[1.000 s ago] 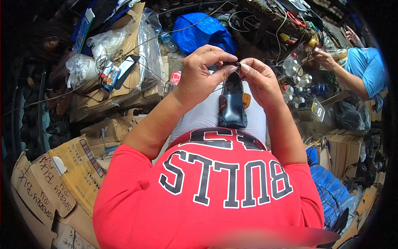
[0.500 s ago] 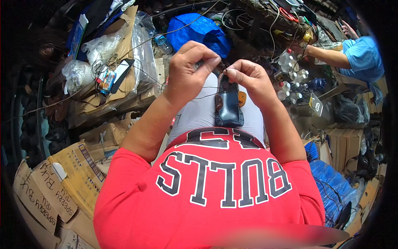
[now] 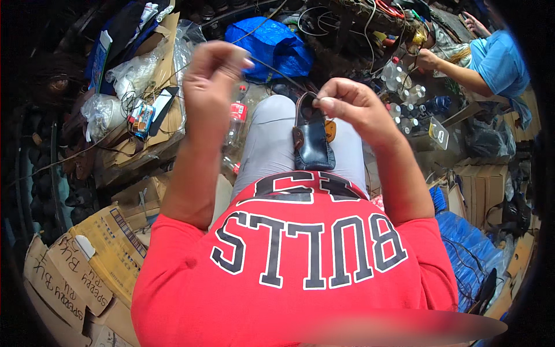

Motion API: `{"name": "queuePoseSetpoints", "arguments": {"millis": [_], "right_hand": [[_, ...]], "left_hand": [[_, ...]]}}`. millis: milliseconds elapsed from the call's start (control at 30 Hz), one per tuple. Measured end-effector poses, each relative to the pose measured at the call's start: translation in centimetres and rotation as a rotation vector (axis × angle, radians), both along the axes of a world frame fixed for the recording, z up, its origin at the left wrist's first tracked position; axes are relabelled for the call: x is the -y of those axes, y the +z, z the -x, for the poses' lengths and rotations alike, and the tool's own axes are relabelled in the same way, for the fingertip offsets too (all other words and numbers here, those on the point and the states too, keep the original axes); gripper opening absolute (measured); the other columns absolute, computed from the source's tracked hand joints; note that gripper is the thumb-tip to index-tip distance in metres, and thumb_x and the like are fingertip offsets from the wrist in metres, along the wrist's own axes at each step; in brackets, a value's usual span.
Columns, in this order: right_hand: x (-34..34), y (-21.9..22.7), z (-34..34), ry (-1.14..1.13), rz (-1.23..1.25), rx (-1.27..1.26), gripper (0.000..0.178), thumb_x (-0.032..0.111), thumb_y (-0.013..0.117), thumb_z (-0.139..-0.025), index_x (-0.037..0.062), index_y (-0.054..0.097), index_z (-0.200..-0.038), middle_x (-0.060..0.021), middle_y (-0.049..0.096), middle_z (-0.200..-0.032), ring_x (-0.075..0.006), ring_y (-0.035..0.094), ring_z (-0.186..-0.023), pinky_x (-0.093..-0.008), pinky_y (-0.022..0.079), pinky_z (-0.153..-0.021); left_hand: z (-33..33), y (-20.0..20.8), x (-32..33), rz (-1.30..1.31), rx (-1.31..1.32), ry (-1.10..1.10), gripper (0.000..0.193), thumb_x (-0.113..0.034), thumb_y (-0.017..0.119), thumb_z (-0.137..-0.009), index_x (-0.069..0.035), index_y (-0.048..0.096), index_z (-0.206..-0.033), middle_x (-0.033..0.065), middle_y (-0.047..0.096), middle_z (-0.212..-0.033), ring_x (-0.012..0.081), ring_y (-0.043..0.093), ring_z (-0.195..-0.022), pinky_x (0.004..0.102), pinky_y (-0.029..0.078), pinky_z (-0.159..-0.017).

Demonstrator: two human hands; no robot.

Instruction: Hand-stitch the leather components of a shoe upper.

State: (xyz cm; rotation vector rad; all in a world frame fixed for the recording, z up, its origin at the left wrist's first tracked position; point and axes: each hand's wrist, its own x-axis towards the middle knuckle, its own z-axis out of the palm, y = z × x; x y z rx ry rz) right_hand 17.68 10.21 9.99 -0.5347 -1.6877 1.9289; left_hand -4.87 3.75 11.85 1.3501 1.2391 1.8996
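A dark navy leather shoe (image 3: 314,144) rests between my grey-trousered thighs, with a tan leather piece (image 3: 330,130) at its right side. My right hand (image 3: 354,109) is closed in a pinch at the far rim of the shoe's opening. Raised to the left, my left hand (image 3: 213,75) is closed and somewhat blurred by motion. From its fingertips a dark cord (image 3: 276,71) stretches down to the shoe rim beside my right fingers. Whether the right fingertips grip the rim, the cord or both is hard to see.
A blue plastic bag (image 3: 269,49) lies beyond my knees. A red-labelled bottle (image 3: 237,113) is left of my leg. Cardboard (image 3: 110,248) is piled at left. Several clear bottles (image 3: 399,78) stand at right, near a co-worker in a blue shirt (image 3: 503,61).
My left hand has moved left and away from the right hand, drawing out the cord between them. The right hand stays by the shoe's rim.
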Motion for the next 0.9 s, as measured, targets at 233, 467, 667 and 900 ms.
{"name": "queuePoseSetpoints", "arguments": {"millis": [233,467,667,900], "right_hand": [[-2.4,-1.2,-7.9,-0.135,-0.02,0.23,0.019,0.021,0.064,-0.084,0.0025,0.06,-0.087,0.0024,0.058,-0.081,-0.0057,0.05,-0.077,-0.0214,0.04,-0.072],[-3.2,-2.7,-12.7,-0.318,-0.06,0.338,0.02,0.022,0.069,-0.08,0.0035,0.062,-0.082,0.0028,0.058,-0.075,-0.0053,0.05,-0.071,-0.0211,0.041,-0.067],[-4.1,-4.5,-15.7,-0.63,0.105,-0.043,0.012,0.014,0.067,-0.081,0.0039,0.062,-0.084,-0.0001,0.058,-0.073,-0.0082,0.051,-0.068,-0.0227,0.041,-0.066],[-6.2,-1.2,-19.4,-0.723,0.312,-0.811,0.018,0.022,0.062,-0.085,0.005,0.062,-0.091,-0.0067,0.064,-0.092,-0.0209,0.059,-0.091,-0.0414,0.043,-0.087]], "left_hand": [[9.1,3.2,1.9,-0.235,0.164,0.261,0.006,-0.008,0.058,-0.088,-0.005,0.056,-0.092,0.0071,0.063,-0.078,0.016,0.062,-0.074,0.0257,0.042,-0.069],[10.9,1.1,2.9,-0.168,0.129,0.349,0.007,-0.011,0.054,-0.091,-0.005,0.055,-0.095,0.008,0.063,-0.085,0.0167,0.06,-0.078,0.03,0.041,-0.07],[11.0,-1.0,2.8,-0.124,0.182,0.36,0.007,-0.013,0.054,-0.091,-0.007,0.054,-0.095,0.0063,0.061,-0.081,0.0162,0.059,-0.076,0.0272,0.041,-0.068],[3.9,-8.4,2.1,0.195,0.309,0.031,0.006,-0.013,0.055,-0.09,-0.008,0.055,-0.094,0.0036,0.06,-0.079,0.0138,0.059,-0.07,0.0271,0.045,-0.07]]}}
